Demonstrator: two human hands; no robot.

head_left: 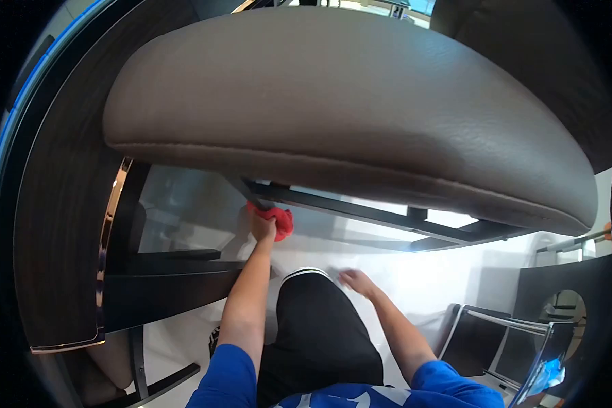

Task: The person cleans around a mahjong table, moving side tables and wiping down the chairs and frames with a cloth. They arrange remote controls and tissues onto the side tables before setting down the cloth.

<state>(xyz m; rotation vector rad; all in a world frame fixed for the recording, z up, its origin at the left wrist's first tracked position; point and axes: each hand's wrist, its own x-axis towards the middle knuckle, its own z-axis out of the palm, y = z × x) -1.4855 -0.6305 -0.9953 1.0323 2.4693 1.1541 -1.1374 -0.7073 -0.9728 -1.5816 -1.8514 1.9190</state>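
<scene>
My left hand is closed around a bunched red cloth. It presses the cloth to a dark leg under the front left of a brown padded chair seat. Beneath the seat runs a dark metal frame, some of which is hidden by the cushion. My right hand hangs over the floor beside my knee, its fingers loosely bent and a little apart, with nothing visible in it.
A dark wooden table with a shiny gold edge stands close on the left. At lower right is a folding frame with chrome tubes and a blue plastic piece. Pale shiny floor lies below the seat.
</scene>
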